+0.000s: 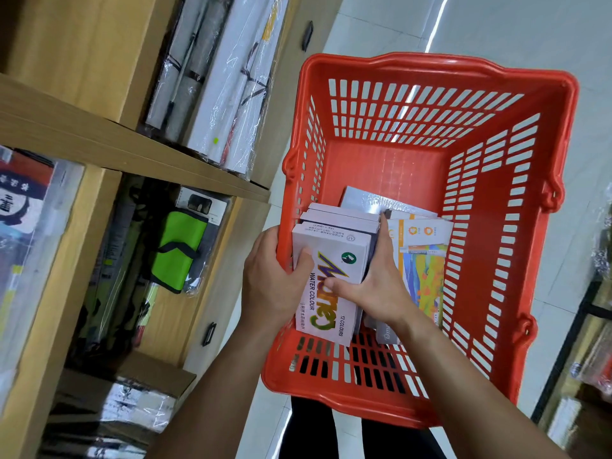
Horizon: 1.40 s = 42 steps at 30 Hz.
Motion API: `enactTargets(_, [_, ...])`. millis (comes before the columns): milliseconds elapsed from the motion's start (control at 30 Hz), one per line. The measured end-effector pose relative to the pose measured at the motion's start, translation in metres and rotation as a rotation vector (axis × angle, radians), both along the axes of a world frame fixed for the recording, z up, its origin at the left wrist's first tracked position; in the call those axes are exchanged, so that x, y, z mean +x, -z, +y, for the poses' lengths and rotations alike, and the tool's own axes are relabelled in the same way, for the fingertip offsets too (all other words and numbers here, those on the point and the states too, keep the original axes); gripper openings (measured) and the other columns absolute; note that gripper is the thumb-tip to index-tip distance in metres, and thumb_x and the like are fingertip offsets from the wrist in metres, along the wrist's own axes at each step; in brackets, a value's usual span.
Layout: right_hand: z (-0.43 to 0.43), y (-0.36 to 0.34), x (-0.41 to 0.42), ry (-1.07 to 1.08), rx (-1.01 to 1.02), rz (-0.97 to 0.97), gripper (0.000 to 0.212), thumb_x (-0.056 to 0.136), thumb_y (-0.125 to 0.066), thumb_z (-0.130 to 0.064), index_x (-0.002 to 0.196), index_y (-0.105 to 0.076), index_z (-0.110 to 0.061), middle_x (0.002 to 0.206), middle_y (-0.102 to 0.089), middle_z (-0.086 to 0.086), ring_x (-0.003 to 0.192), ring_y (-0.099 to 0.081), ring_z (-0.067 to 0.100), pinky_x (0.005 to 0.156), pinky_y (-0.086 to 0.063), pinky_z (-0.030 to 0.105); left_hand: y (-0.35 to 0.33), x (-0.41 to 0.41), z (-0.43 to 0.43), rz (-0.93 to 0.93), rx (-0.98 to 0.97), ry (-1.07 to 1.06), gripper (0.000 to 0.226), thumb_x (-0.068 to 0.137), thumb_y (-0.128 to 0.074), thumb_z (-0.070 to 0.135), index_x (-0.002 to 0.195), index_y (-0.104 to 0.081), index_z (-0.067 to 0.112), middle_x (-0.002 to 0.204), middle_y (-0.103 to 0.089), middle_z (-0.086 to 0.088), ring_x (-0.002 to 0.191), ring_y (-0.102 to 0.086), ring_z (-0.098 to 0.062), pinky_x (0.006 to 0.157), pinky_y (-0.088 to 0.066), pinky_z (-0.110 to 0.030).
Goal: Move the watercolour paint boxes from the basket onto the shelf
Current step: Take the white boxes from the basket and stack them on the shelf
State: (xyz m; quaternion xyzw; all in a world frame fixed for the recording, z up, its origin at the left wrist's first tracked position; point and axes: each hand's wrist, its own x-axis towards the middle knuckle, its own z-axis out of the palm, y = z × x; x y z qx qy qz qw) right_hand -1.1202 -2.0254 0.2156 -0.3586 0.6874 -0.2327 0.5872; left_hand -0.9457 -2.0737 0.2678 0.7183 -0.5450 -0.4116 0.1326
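Note:
A stack of pale pink watercolour paint boxes (334,246) stands at the near left inside the red plastic basket (496,200). The top box reads "WATER COLOUR, 12 COLOURS". My left hand (271,283) grips the stack's left side, thumb on the top box. My right hand (377,279) clasps the right side, thumb across the printed face, fingers down between the stack and other packs. The wooden shelf (132,150) stands to the left of the basket.
Beside the stack lie an orange-and-white pack with a colourful picture (424,260) and a shiny white pack (374,200). The shelf compartments hold wrapped white boards (231,87), a green pouch (178,250) and wrapped goods. A second rack stands at the right edge (583,352).

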Motion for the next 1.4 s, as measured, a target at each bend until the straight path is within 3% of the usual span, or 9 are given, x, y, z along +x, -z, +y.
enactTargets(133, [-0.003, -0.001, -0.002, -0.018, -0.014, 0.032, 0.142, 0.058, -0.088, -0.061, 0.133, 0.032, -0.074, 0.167, -0.033, -0.013, 0.147, -0.045, 0.011, 0.119, -0.040, 0.042, 0.001, 0.001, -0.001, 0.015, -0.003, -0.004, 0.030, 0.089, -0.062, 0.045, 0.115, -0.059, 0.029, 0.102, -0.070, 0.005, 0.088, -0.072, -0.014, 0.073, -0.062, -0.043])
enactTargets(333, [0.003, -0.015, -0.006, 0.055, -0.054, 0.005, 0.148, 0.055, -0.091, -0.056, 0.158, 0.015, -0.050, 0.165, -0.037, -0.009, 0.147, -0.044, 0.011, 0.121, -0.039, 0.045, 0.002, 0.006, 0.004, 0.085, -0.004, -0.017, 0.036, 0.088, -0.056, 0.056, 0.114, -0.060, 0.031, 0.103, -0.070, 0.006, 0.089, -0.072, -0.010, 0.073, -0.063, -0.041])
enactTargets(533, [0.007, -0.059, -0.024, 0.146, -0.098, -0.008, 0.132, 0.054, -0.093, -0.052, 0.134, 0.008, -0.082, 0.149, -0.055, -0.021, 0.130, -0.056, -0.008, 0.102, -0.044, 0.018, -0.010, 0.007, 0.007, 0.149, 0.030, 0.042, 0.055, 0.083, -0.047, 0.071, 0.123, -0.055, 0.034, 0.113, -0.066, 0.003, 0.103, -0.068, -0.017, 0.085, -0.057, -0.052])
enactTargets(700, [0.005, -0.110, -0.045, 0.108, -0.139, -0.062, 0.141, 0.054, -0.092, -0.049, 0.156, 0.003, -0.059, 0.154, -0.051, -0.015, 0.134, -0.056, 0.000, 0.110, -0.044, 0.024, -0.048, 0.001, 0.016, 0.084, -0.042, 0.120, 0.085, 0.083, -0.050, 0.072, 0.153, -0.037, 0.025, 0.149, -0.049, -0.003, 0.139, -0.044, -0.018, 0.113, -0.039, -0.047])
enactTargets(800, [0.004, -0.146, -0.054, 0.117, -0.177, -0.125, 0.132, 0.056, -0.093, -0.041, 0.151, -0.004, -0.065, 0.140, -0.064, -0.021, 0.123, -0.065, -0.002, 0.097, -0.054, 0.016, -0.079, -0.006, 0.028, 0.243, 0.009, 0.153, 0.077, 0.081, -0.057, 0.070, 0.149, -0.039, 0.040, 0.139, -0.061, 0.008, 0.126, -0.060, -0.013, 0.100, -0.053, -0.047])
enactTargets(867, [0.002, -0.169, -0.060, 0.106, -0.193, -0.180, 0.132, 0.058, -0.092, -0.035, 0.159, -0.009, -0.053, 0.132, -0.069, -0.024, 0.118, -0.070, 0.003, 0.090, -0.058, 0.019, -0.100, -0.013, 0.035, 0.384, 0.080, 0.195, 0.069, 0.080, -0.061, 0.072, 0.143, -0.044, 0.047, 0.125, -0.070, 0.015, 0.109, -0.071, -0.007, 0.086, -0.061, -0.042])
enactTargets(967, [-0.006, -0.207, -0.065, 0.063, -0.216, -0.277, 0.122, 0.061, -0.091, -0.029, 0.161, -0.021, -0.028, 0.130, -0.073, -0.005, 0.112, -0.075, 0.020, 0.087, -0.063, 0.035, -0.130, -0.026, 0.045, 0.709, 0.158, 0.106, 0.067, 0.081, -0.072, 0.063, 0.140, -0.049, 0.040, 0.125, -0.073, 0.001, 0.105, -0.075, -0.023, 0.080, -0.062, -0.042])
enactTargets(1133, [-0.011, -0.253, -0.049, 0.144, -0.317, -0.349, 0.079, 0.069, -0.087, -0.033, 0.140, -0.053, -0.028, 0.118, -0.079, 0.000, 0.096, -0.080, 0.028, 0.069, -0.064, 0.031, -0.173, -0.031, 0.050, 0.918, 0.105, -0.120, 0.077, 0.080, -0.081, 0.052, 0.141, -0.052, 0.017, 0.121, -0.072, -0.018, 0.101, -0.073, -0.039, 0.080, -0.059, -0.046])
enactTargets(1400, [0.037, -0.285, 0.000, 0.106, -0.360, -0.516, 0.085, 0.088, -0.074, -0.031, 0.159, -0.028, -0.041, 0.150, -0.060, 0.008, 0.131, -0.062, 0.040, 0.102, -0.050, 0.069, -0.238, -0.008, 0.058, 0.942, -0.052, -0.283, 0.057, 0.076, -0.076, 0.040, 0.127, -0.063, 0.018, 0.109, -0.078, -0.017, 0.086, -0.077, -0.033, 0.071, -0.061, -0.040])
